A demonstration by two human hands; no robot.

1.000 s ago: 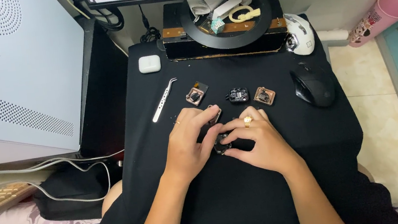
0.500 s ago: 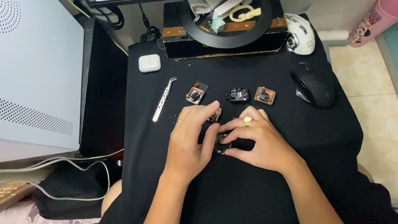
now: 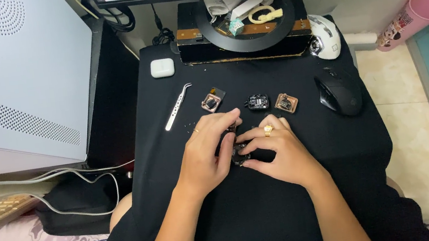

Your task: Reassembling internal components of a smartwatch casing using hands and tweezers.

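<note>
My left hand (image 3: 207,151) and my right hand (image 3: 278,153) meet over the middle of the black cloth-covered table (image 3: 269,212). Together they pinch a small dark part (image 3: 239,155), mostly hidden by the fingers. The right hand wears a gold ring. Just beyond the fingers lie three small square modules in a row: a copper-framed one (image 3: 212,100) on the left, a black one (image 3: 258,102) in the middle, a copper-framed one (image 3: 285,103) on the right. Metal tweezers (image 3: 177,106) lie to the left of them.
A black mouse (image 3: 338,92) sits at the right, a white mouse (image 3: 323,36) behind it. A small white case (image 3: 162,67) lies far left. A monitor stand (image 3: 244,27) holds clutter at the back. A white computer tower (image 3: 13,80) stands left; a pink cup (image 3: 410,20) right.
Both hands stay over the same spot; the fingers have shifted slightly around the small dark part. Nothing else has moved.
</note>
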